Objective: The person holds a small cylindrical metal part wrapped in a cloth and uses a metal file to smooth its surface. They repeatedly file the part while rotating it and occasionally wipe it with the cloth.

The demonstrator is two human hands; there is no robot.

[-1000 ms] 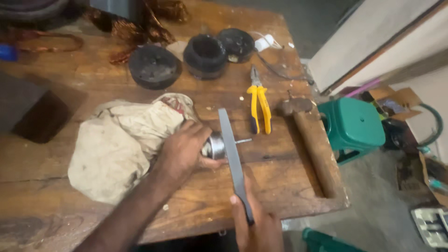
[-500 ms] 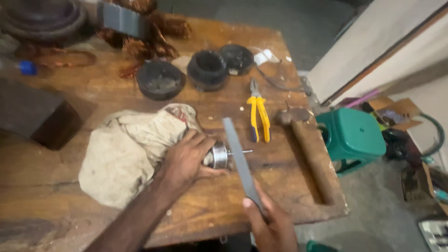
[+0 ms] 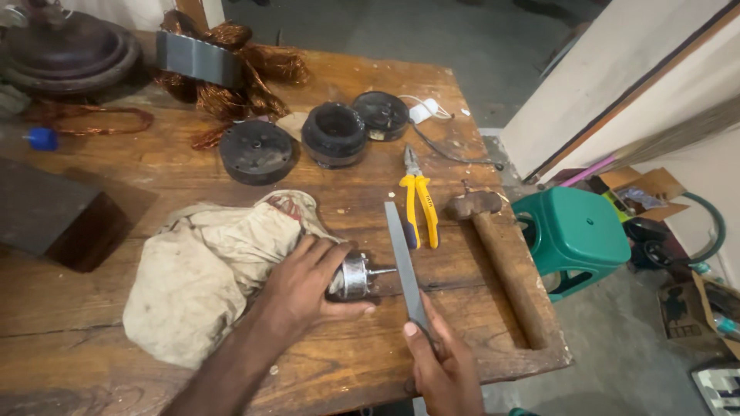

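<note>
Wooden bench [image 3: 116, 208]; one file [image 3: 404, 262]; two hands: left hand [image 3: 308, 281], right hand [image 3: 443, 370].

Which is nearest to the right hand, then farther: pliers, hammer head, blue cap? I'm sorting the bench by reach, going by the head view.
From the right hand, which holds the flat file:
1. Yellow-handled pliers, just beyond the file's tip.
2. Hammer head, at the table's right edge; close to the pliers' distance.
3. Blue cap, far left.

Worn wooden table [image 3: 154, 192], pliers [image 3: 418, 204], hammer [image 3: 505, 262], cloth [image 3: 208, 270]
</note>
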